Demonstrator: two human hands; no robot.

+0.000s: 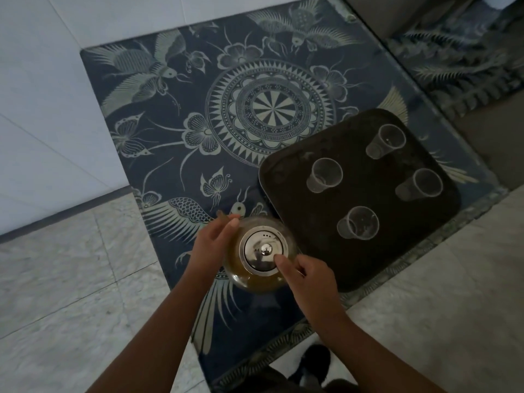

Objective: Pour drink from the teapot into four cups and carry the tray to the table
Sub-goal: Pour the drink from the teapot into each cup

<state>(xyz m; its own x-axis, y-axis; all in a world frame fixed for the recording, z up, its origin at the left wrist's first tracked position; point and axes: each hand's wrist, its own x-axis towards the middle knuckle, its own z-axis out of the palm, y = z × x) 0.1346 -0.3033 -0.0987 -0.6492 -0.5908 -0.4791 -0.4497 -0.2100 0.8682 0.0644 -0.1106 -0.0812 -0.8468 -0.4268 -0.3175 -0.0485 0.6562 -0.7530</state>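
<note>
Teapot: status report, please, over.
Right hand grips teapot, finger on lid; left hand touches its side. Four cups empty on tray. Nothing blocks the cups.

Left hand [211, 245], right hand [309, 276]: bare. Forearms: bare. Dark garment [263, 385] at lower edge. Dark footwear [314, 360], pale patch.
</note>
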